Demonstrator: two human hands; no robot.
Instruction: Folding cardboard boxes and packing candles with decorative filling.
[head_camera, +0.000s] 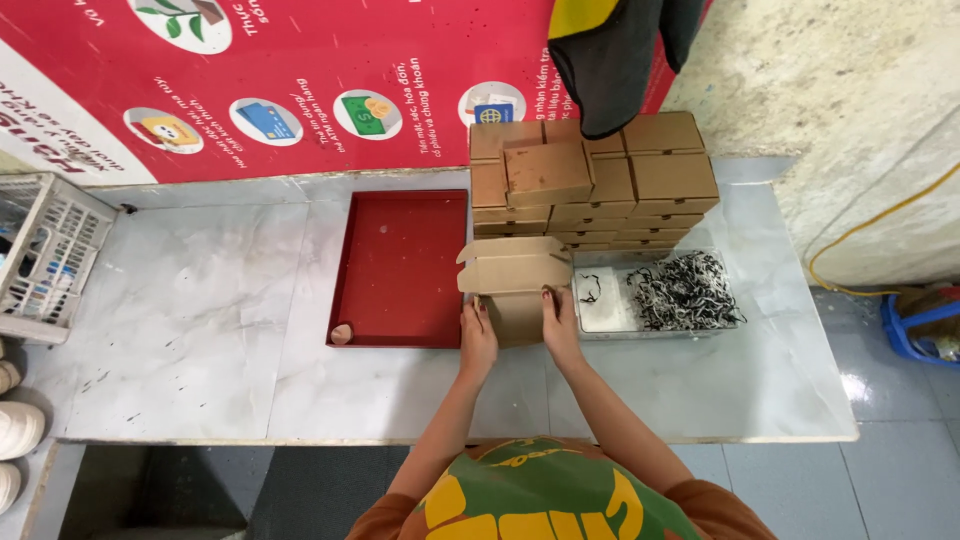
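Cardboard box (515, 285) between both hands' grips.

The cardboard box (515, 280) and the stack of boxes (600, 180) are plain brown, the tray (398, 268) deep red. The table (200, 310) is pale grey marble (faintly veined, dark-flecked), and the clear tub (655, 292) holds black-and-white strands.

Small brown cardboard box (515, 285), flat-ish & half folded, lid flaps open at the top. It sits on the white marble surface (200, 300), just right of the red tray, near the front of the box stack. Left hand (478, 342) & right hand (560, 328) press its sides.
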